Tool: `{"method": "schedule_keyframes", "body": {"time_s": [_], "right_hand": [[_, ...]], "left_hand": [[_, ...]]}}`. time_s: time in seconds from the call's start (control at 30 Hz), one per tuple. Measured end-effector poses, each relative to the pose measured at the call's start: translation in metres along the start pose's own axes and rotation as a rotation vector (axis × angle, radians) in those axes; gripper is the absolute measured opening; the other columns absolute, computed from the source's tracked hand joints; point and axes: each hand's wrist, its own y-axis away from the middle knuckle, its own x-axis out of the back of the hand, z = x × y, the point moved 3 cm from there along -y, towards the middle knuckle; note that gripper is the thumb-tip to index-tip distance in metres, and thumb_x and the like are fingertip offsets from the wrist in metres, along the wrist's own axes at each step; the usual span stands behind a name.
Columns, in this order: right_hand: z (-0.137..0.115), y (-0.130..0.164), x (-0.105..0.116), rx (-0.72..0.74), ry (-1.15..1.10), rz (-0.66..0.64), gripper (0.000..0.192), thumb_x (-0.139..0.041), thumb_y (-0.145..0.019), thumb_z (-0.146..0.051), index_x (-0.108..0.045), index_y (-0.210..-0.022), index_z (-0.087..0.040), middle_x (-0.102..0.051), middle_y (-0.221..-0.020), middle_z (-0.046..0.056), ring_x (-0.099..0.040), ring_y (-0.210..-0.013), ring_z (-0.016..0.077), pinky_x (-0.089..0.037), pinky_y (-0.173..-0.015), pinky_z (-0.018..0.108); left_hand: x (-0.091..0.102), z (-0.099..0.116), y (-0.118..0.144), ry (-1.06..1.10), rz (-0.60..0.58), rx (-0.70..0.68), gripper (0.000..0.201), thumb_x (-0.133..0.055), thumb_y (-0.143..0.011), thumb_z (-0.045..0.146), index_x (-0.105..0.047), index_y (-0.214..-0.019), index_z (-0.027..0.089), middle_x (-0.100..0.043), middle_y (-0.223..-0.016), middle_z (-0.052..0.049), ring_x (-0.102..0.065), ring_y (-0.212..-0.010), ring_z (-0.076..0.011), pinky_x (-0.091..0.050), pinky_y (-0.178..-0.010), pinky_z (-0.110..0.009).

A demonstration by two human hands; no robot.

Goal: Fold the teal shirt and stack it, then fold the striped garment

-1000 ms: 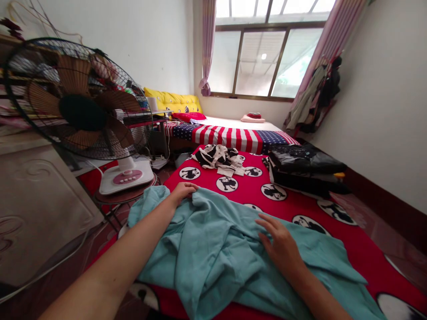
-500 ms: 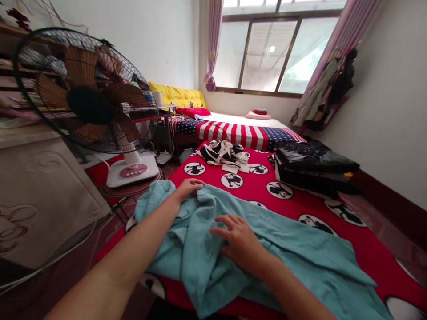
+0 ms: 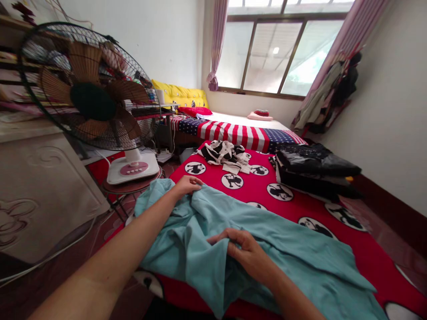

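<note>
Teal cloth (image 3: 283,249) spread rumpled over red bedspread (image 3: 300,200), its near edge cut off by the frame. Left hand (image 3: 188,184) pinches the far fold, fingertips hidden. Right hand (image 3: 248,253) clamps a bunched fold nearer. Hands apart. Fan (image 3: 90,89) stands left; black-and-white garment (image 3: 225,153) and black bag (image 3: 315,164) lie beyond.

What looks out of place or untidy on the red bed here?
The teal cloth lies rumpled, one edge hanging off the bed, with the left hand and right hand gripping folds. A black-and-white garment sits crumpled farther back.
</note>
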Motion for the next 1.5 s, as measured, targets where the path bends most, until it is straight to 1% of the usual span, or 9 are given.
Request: {"method": "schedule_keyframes", "body": {"time_s": [0.2, 0.4, 0.63, 0.8, 0.9, 1.1, 1.33, 1.43, 1.5], "right_hand": [[0.002, 0.001, 0.010, 0.019, 0.112, -0.069, 0.042, -0.051, -0.067, -0.003, -0.070, -0.100, -0.021, -0.072, -0.108, 0.003, -0.064, -0.104, 0.0208, -0.046, -0.095, 0.035], [0.022, -0.021, 0.078, 0.118, 0.581, 0.492, 0.024, -0.052, -0.081, -0.022, -0.068, -0.100, -0.022, -0.067, -0.121, 0.009, -0.059, -0.115, 0.0251, -0.040, -0.103, 0.047], [0.082, -0.029, 0.094, -0.026, 1.002, 0.194, 0.046, -0.042, -0.093, -0.030, -0.047, -0.138, -0.022, -0.041, -0.149, 0.009, -0.028, -0.142, 0.0275, -0.020, -0.112, 0.060], [0.033, -0.003, 0.056, 0.121, 0.841, 0.336, 0.031, -0.050, -0.092, -0.036, -0.063, -0.116, -0.020, -0.060, -0.129, 0.013, -0.055, -0.120, 0.0270, -0.036, -0.105, 0.052], [0.002, 0.025, -0.002, 0.411, 0.859, 0.094, 0.031, -0.061, -0.086, -0.044, -0.062, -0.112, -0.026, -0.066, -0.113, 0.007, -0.060, -0.102, 0.0217, -0.044, -0.095, 0.039], [0.025, 0.048, -0.067, 0.709, 1.168, 0.109, 0.021, -0.054, -0.091, -0.033, -0.060, -0.111, -0.029, -0.060, -0.127, 0.008, -0.054, -0.112, 0.0248, -0.041, -0.093, 0.041], [0.026, 0.028, -0.076, 0.661, 0.933, 0.111, 0.008, -0.059, -0.083, -0.019, -0.057, -0.076, -0.021, -0.070, -0.083, 0.000, -0.060, -0.068, 0.0156, -0.041, -0.060, 0.027], [0.001, 0.026, -0.037, 0.307, 0.437, 0.227, 0.010, -0.054, -0.083, -0.018, -0.062, -0.088, -0.021, -0.069, -0.076, 0.000, -0.061, -0.066, 0.0141, -0.044, -0.059, 0.024], [-0.006, 0.028, 0.011, 0.078, 0.025, 0.499, 0.013, -0.060, -0.078, -0.024, -0.063, -0.091, -0.021, -0.068, -0.078, 0.000, -0.061, -0.065, 0.0141, -0.047, -0.057, 0.023]], "left_hand": [[-0.002, 0.020, 0.011, -0.405, 0.094, -0.145, 0.026, -0.070, -0.061, 0.016, -0.076, -0.086, 0.019, -0.066, -0.096, -0.009, -0.060, -0.099, -0.0292, -0.047, -0.089, -0.040], [-0.036, 0.044, 0.009, -0.517, -0.120, -0.393, 0.033, -0.056, -0.085, 0.032, -0.068, -0.115, 0.024, -0.053, -0.138, -0.007, -0.043, -0.130, -0.0263, -0.031, -0.111, -0.039], [-0.071, 0.018, 0.007, -0.440, -0.380, -0.410, 0.048, -0.054, -0.088, 0.039, -0.052, -0.134, 0.027, -0.038, -0.151, -0.009, -0.023, -0.144, -0.0278, -0.009, -0.115, -0.051], [-0.062, 0.015, 0.002, -0.232, -0.369, -0.340, 0.045, -0.066, -0.078, 0.039, -0.064, -0.122, 0.028, -0.047, -0.145, -0.007, -0.030, -0.141, -0.0302, -0.012, -0.115, -0.050], [-0.054, 0.017, 0.001, -0.063, -0.360, -0.301, 0.040, -0.066, -0.077, 0.043, -0.070, -0.113, 0.026, -0.060, -0.133, -0.007, -0.043, -0.134, -0.0283, -0.025, -0.113, -0.041], [-0.050, 0.015, 0.002, 0.183, -0.328, -0.196, 0.045, -0.071, -0.072, 0.045, -0.073, -0.109, 0.020, -0.070, -0.117, -0.009, -0.061, -0.113, -0.0287, -0.044, -0.099, -0.036], [-0.050, 0.017, 0.005, 0.404, -0.331, -0.119, 0.059, -0.077, -0.065, 0.051, -0.071, -0.111, 0.015, -0.069, -0.117, -0.014, -0.062, -0.111, -0.0290, -0.045, -0.098, -0.039], [-0.047, 0.017, 0.006, 0.485, -0.328, -0.090, 0.063, -0.078, -0.064, 0.052, -0.069, -0.114, 0.014, -0.069, -0.117, -0.015, -0.062, -0.112, -0.0290, -0.045, -0.099, -0.039], [-0.045, 0.016, 0.006, 0.527, -0.321, -0.077, 0.065, -0.076, -0.066, 0.056, -0.068, -0.115, 0.014, -0.069, -0.116, -0.016, -0.063, -0.111, -0.0288, -0.045, -0.098, -0.038]]}}
